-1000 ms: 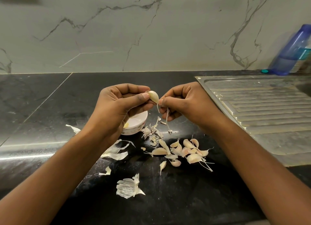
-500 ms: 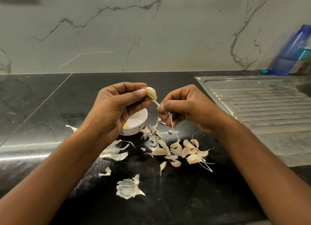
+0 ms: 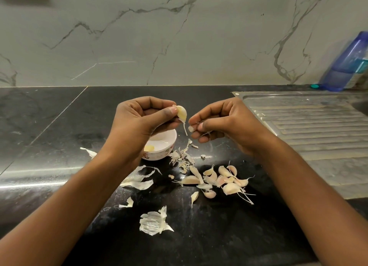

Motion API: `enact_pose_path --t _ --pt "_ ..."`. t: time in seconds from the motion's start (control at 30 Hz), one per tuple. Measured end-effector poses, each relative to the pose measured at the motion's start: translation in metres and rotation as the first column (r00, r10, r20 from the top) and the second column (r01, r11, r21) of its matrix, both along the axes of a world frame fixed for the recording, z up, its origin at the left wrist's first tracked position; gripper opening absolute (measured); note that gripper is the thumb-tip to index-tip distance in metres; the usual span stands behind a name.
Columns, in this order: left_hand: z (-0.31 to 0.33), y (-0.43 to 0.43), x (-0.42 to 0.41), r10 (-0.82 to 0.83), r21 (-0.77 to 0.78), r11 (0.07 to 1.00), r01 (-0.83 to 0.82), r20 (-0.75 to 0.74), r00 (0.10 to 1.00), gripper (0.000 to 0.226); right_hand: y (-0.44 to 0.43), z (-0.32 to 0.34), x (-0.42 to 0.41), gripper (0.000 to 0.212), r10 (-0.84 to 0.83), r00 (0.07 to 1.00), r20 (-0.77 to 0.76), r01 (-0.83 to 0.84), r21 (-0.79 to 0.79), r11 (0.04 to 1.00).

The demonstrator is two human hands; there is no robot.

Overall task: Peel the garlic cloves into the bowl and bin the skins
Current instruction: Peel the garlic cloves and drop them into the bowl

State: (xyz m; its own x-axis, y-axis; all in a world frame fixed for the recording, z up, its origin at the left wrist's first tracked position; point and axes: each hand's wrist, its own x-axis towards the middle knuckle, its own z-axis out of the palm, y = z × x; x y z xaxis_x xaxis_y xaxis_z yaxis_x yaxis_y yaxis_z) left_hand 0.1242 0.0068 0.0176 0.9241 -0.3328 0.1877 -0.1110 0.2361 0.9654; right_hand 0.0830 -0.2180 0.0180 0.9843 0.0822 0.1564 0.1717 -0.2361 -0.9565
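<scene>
Fingertips (image 3: 171, 110) of left hand (image 3: 139, 122) on clove (image 3: 182, 114)

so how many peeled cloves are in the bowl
1: a peeled clove by the bowl's left wall. The left hand covers part of the bowl, so others may be hidden.

From here I have the left hand (image 3: 139, 120) holding a clove (image 3: 181, 114) above the bowl (image 3: 159, 156), and the right hand (image 3: 225, 122) just right of it, pinching a strip (image 3: 206, 133). On the counter (image 3: 59, 126), the cloves (image 3: 225, 180) lie before and right of the bowl, and the skins (image 3: 139, 181) before it. The drainboard (image 3: 308, 130) is at right, with the bottle (image 3: 346, 66) behind it.
</scene>
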Motion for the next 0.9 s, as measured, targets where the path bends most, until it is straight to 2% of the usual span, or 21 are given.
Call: enact_pose_path --t 0.07,0.2,0.47,0.7,0.9 --pt "-0.001 -0.001 -0.001 0.0 0.014 1.0 0.0 0.019 1.0 0.03 0.002 -0.001 0.0 0.012 0.016 1.0 -0.008 -0.016 0.006 1.0" --pt "-0.002 -0.002 -0.002 -0.014 0.027 1.0 0.013 0.032 0.999 0.029 0.007 -0.003 -0.001 0.021 0.014 1.0 0.006 -0.014 -0.047 0.999" --pt "-0.002 0.0 0.001 -0.013 -0.003 1.0 0.013 0.0 1.0 0.029 0.005 -0.004 0.0 0.014 0.029 0.999 0.036 -0.025 -0.105 0.994" --pt "-0.003 0.0 0.003 0.003 -0.017 1.0 -0.004 -0.011 1.0 0.029 0.0 -0.004 0.002 0.012 -0.007 0.999 0.045 0.016 -0.216 0.976" --pt "-0.003 0.003 0.006 0.016 -0.022 1.0 -0.016 -0.013 1.0 0.027 -0.003 -0.01 0.007 0.01 -0.065 0.996 0.06 0.083 -0.378 0.922"
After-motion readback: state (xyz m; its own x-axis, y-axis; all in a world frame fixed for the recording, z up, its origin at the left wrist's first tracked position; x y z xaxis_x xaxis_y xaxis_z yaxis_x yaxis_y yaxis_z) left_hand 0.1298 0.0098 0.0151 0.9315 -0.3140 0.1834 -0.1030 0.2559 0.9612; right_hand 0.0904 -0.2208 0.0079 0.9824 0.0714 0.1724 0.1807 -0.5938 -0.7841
